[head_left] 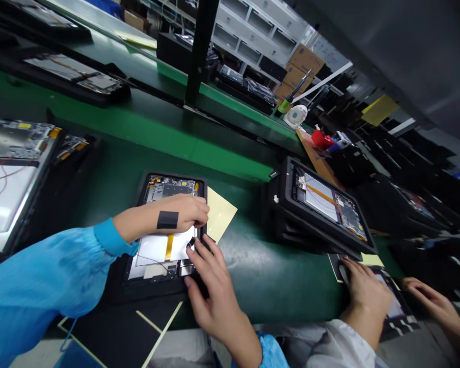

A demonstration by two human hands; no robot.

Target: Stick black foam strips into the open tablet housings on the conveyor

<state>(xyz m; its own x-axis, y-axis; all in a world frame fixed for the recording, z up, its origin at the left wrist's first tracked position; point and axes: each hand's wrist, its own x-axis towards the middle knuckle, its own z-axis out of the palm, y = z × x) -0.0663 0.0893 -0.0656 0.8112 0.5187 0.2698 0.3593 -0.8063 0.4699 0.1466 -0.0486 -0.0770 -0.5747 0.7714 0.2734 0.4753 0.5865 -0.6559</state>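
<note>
An opened tablet (149, 255) lies in a black frame, showing its circuit board, white battery and a strip of amber tape. My left hand (189, 210) reaches across it with curled fingers near the right edge; what they pinch, if anything, is hidden. A black patch (167, 220) sticks to the left wrist. My right hand (214, 286) rests at the tablet's lower right edge, fingers stretched and thumb apart. By its fingertips is a small black piece (190, 242), perhaps tape. A pale yellow sheet (220, 212) sticks out from beside the tablet.
Black sheet material with yellow strips (111, 332) lies at the front edge. Stacked black trays (287, 204) hold another opened tablet to the right. A co-worker's hands (368, 296) handle a device beyond. More opened tablets (11, 179) lie left; a dark post (199, 56) rises behind.
</note>
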